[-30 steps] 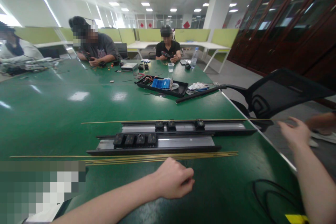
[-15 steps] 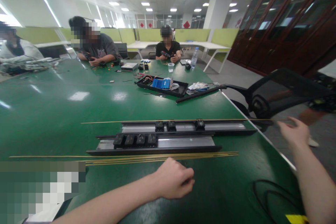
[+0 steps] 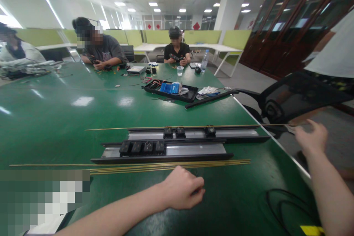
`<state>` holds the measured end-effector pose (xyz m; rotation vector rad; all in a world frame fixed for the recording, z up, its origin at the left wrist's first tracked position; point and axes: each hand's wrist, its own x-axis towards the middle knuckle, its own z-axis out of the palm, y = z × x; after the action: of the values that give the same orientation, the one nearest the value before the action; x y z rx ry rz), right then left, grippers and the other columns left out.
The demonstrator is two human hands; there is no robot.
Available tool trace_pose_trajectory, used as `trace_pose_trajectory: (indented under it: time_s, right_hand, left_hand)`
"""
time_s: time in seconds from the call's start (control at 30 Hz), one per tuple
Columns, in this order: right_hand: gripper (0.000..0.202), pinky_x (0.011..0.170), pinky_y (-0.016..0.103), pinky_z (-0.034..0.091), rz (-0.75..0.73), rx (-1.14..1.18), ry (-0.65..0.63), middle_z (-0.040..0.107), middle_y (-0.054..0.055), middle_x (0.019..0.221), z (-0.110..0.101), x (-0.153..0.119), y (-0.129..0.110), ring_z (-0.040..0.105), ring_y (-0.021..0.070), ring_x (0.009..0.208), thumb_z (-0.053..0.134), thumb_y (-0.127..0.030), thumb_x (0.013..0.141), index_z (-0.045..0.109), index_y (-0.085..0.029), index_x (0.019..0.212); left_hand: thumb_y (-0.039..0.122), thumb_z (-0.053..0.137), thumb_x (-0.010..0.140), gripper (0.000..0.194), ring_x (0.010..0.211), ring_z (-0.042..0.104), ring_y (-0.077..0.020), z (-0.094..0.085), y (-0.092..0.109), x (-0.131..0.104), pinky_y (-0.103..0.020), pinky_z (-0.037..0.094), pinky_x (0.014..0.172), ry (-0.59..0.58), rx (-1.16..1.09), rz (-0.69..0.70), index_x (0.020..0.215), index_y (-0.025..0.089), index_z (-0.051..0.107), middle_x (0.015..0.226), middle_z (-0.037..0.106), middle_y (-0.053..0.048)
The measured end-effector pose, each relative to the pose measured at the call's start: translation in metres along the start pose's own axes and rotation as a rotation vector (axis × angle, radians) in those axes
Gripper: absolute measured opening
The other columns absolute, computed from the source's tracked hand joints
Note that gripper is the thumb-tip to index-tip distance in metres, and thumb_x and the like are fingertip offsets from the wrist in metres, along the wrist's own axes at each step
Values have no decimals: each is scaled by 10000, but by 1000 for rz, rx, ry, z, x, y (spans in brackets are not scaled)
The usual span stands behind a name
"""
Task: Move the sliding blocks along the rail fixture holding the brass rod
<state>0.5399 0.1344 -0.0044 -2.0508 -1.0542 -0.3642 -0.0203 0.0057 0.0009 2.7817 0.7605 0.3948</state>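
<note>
My left hand [image 3: 186,188] is curled closed on the green table, just in front of a bundle of thin brass rods [image 3: 132,169]; whatever its fingers may hold is hidden. Past the table's right edge, my right hand [image 3: 312,136] has its thumb and fingertips at the end of a long thin brass rod [image 3: 238,127]. That rod lies along the far side of the longer metal rail [image 3: 235,134], which carries several black blocks. A shorter rail [image 3: 193,149] with several black blocks [image 3: 142,147] lies nearer me, behind the rod bundle.
A black tray [image 3: 189,97] with a blue pack and wires stands mid-table, with gloves [image 3: 208,92] beside it. A black chair [image 3: 298,92] and a standing person [image 3: 336,48] are at the right. People sit across the table. A black cable [image 3: 284,201] lies at the lower right.
The fingers of my right hand have shifted slightly at the rod's end. At the right, the standing person has come further into view behind the chair. My left hand has stayed put.
</note>
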Motion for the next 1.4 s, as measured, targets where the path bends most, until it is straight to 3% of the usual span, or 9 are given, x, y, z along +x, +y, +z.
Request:
trace_pose_trajectory:
  time_s: [0.13, 0.27, 0.33, 0.4, 0.53, 0.63, 0.73, 0.87, 1.4]
  right_hand:
    - [602, 1194, 535, 306, 43, 35, 67, 432, 219, 1563, -13, -2, -26, 404, 369, 1452, 558, -424, 800, 649, -138, 1321]
    - [514, 1087, 474, 427, -121, 72, 101, 698, 184, 1226, -30, -7, -77, 611, 322, 1194, 544, -358, 818, 715, -102, 1230]
    - [468, 929, 416, 510, -103, 138, -11, 744, 160, 1059, -37, -15, -111, 662, 277, 968, 569, -370, 835, 750, -117, 1185]
    - [410, 847, 382, 521, -143, 224, -108, 759, 147, 1011, -40, -28, -146, 660, 251, 894, 586, -408, 863, 780, -143, 1108]
    - [276, 914, 404, 514, -534, 417, -350, 773, 99, 977, -42, -64, -207, 668, 248, 954, 642, -441, 872, 794, -220, 936]
    - [254, 877, 419, 538, -777, 446, -603, 772, 66, 959, -40, -93, -234, 664, 250, 967, 639, -466, 901, 792, -264, 926]
    - [230, 857, 421, 541, -891, 449, -687, 768, 60, 952, -35, -113, -246, 651, 246, 964, 628, -437, 925, 781, -265, 925]
    - [202, 877, 428, 519, -952, 471, -679, 759, 53, 948, -27, -127, -249, 631, 237, 955, 610, -393, 947, 747, -256, 892]
    - [186, 851, 431, 489, -846, 524, -658, 730, 53, 882, -19, -137, -250, 598, 235, 913, 600, -358, 952, 700, -246, 842]
  left_hand:
    - [296, 572, 917, 206, 517, 593, -139, 0, 1, 0, -301, 205, 481, 8, 3, 6, 745, 215, 492, 622, 653, 22]
    - [294, 578, 916, 207, 517, 598, -138, -2, 1, 0, -305, 209, 475, 1, 7, 6, 745, 216, 491, 619, 652, 25]
    - [295, 579, 918, 213, 519, 603, -137, -2, 1, 1, -303, 208, 475, -1, 12, 2, 744, 214, 486, 622, 654, 24]
    - [294, 578, 918, 217, 522, 607, -136, -1, 0, 1, -301, 204, 477, 1, 12, 3, 743, 212, 479, 626, 657, 26]
    - [293, 576, 914, 214, 521, 604, -134, 1, 0, 1, -302, 188, 480, 4, 11, 7, 744, 211, 476, 629, 661, 27]
    - [297, 573, 917, 215, 517, 596, -134, -1, 1, 1, -307, 183, 480, -8, 17, -1, 743, 211, 478, 629, 661, 26]
    - [298, 578, 917, 210, 516, 594, -133, -3, 2, 1, -309, 183, 478, -16, 21, -6, 749, 213, 486, 636, 665, 26]
    - [298, 578, 918, 210, 518, 593, -131, -5, 2, 1, -307, 186, 481, -11, 12, -7, 751, 212, 486, 635, 664, 28]
    - [294, 577, 917, 203, 519, 584, -128, 0, 1, 1, -305, 177, 489, 4, -5, 2, 758, 212, 480, 634, 655, 31]
